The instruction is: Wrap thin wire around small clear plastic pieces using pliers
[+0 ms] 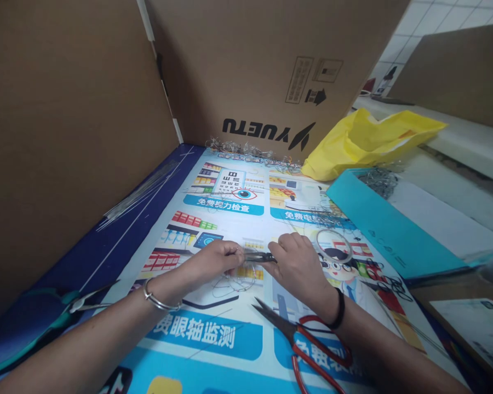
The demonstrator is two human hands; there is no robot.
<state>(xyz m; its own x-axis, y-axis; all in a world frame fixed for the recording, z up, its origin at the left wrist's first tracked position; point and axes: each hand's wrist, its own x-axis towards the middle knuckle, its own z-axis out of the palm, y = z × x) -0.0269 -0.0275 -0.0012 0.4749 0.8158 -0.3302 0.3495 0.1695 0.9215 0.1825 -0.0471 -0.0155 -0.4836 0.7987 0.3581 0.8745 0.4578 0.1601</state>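
Observation:
Near the middle of the printed sheet, my right hand [294, 264] is wrapped round the dark handles of slim-nosed pliers [256, 256]. The jaws point left and reach the fingertips of my left hand [225, 256]. Those fingers are pinched together at a thin wire [246, 284], whose fine loops hang just below. Exactly where the jaws meet the wire is hidden by the fingers. Closest to my right wrist lie red-handled scissors [292, 329], their blades pointing up and left.
Teal-handled cutters [72, 303] lie at left, near a bundle of straight wires [142, 191]. Tangled wire [246, 149] lines the back under tall cardboard walls [271, 60]. At right are a clear ring [316, 249], black loops [388, 282], a teal box [388, 230] and a yellow bag [365, 142].

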